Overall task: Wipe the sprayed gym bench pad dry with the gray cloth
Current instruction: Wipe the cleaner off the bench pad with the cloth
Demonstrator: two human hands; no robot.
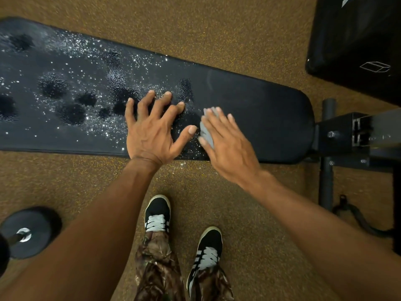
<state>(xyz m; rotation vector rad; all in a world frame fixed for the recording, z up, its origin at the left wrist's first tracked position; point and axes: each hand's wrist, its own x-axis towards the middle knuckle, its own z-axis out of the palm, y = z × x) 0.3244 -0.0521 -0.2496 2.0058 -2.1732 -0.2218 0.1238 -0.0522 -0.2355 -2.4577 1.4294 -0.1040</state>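
Gray cloth (pixel 205 133) meets wet vinyl midway through a gym wipe-down, seen from the person's own head.

Nearest the camera, two black-and-white shoes (pixel 158 213) stand on speckled brown floor (pixel 227 198), with a dark dumbbell (pixel 28 231) off to the left.

Both arms reach over the near edge of the bench. The right grip (pixel 225 144) lies flat on the bunched cloth, fingers fairly straight, pressing it onto the bench pad (pixel 260 109) rather than clenching it; only slivers of gray show past the palm, and the hand is blurred. Just beside it, the left grip (pixel 149 131) is released and holds nothing, its fingers spread with the tips resting on the pad, apparently as a brace.

The cloth sits near the near edge, about where dull, dry-looking vinyl toward the right end gives way to spray droplets (pixel 71 46), which bead the pad from the left grip out to the left end and up to the far edge. The metal frame (pixel 347 133) juts from the right end, and a second black pad (pixel 358 40) lies beyond the far right corner.

By this evidence the wiping is under way, with roughly the right third done. The next pass likely calls for firm strokes leftward across the full width, and for the left grip to lift clear of the wet patch it covers.
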